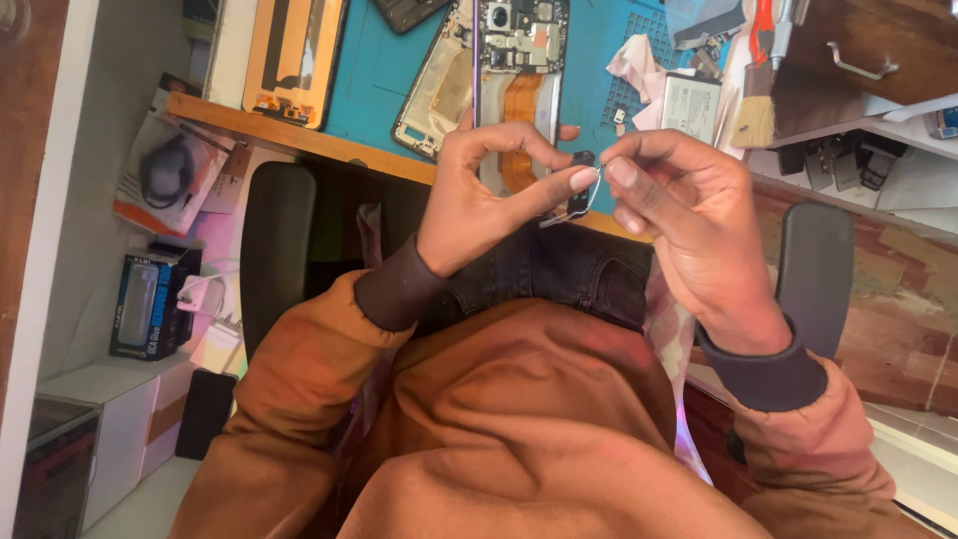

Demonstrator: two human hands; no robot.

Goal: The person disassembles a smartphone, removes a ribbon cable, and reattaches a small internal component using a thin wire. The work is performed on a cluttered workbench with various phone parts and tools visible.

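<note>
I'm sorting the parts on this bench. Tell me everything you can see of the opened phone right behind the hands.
The opened phone lies flat on the blue mat, back cover off. Its upper part shows dark circuit boards and metal shields; an orange flat cable runs down its pale middle. The left hand hides its lower end. A pale phone frame lies tilted alongside.

Left hand (489,195) and right hand (679,215) raised — fingertips pinched together.
</note>
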